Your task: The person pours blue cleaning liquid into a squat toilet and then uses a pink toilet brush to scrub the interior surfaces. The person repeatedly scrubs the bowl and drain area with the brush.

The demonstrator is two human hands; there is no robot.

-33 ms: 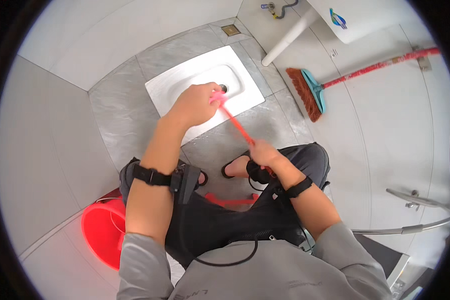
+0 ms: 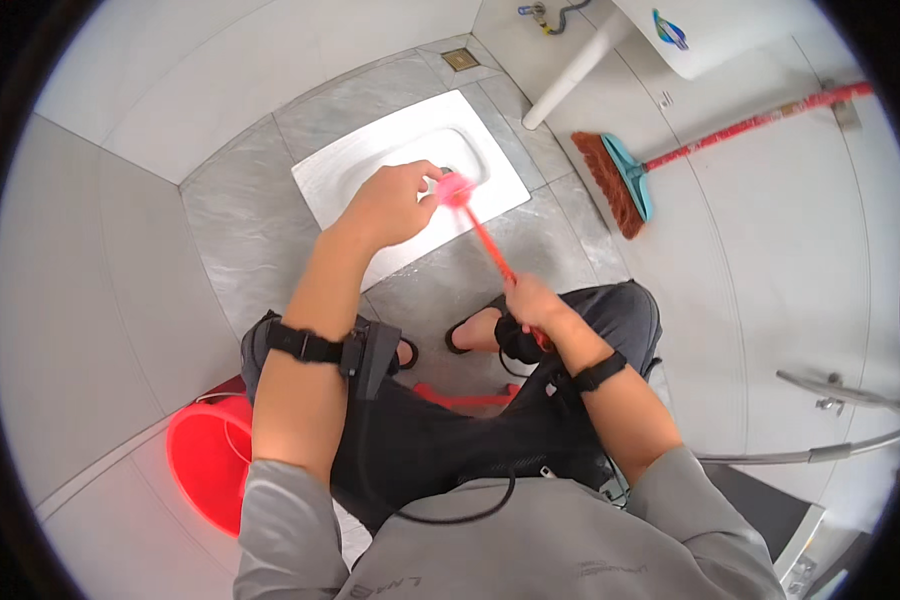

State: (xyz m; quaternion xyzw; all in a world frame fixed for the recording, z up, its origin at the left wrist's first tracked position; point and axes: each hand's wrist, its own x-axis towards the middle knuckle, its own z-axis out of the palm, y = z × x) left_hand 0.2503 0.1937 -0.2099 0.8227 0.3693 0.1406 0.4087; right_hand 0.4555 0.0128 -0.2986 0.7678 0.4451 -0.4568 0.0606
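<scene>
My right hand [image 2: 535, 302] is closed around the red handle of a toilet brush [image 2: 490, 248]. The brush slants up and left, its pink head blurred by motion over the near right part of a white squat toilet [image 2: 325, 172]. Beside that head is my left hand [image 2: 395, 205], fingers curved and apart, holding nothing. Whether a fingertip touches the pink head I cannot tell. The toilet's dark drain hole is partly covered by my left fingers and the brush head.
A broom [image 2: 610, 185] with brown bristles leans along the right wall, below a white basin [image 2: 730, 35] and its pipe [image 2: 580, 75]. A red bucket [image 2: 195, 470] stands left of me. Part of a red stool [image 2: 460, 400] shows beneath me. A floor drain [image 2: 460, 60] lies at the back.
The pink brush head has shifted right, away from my left fingers, which were on it before. My left hand has stayed nearly in place, and my right hand still grips the handle.
</scene>
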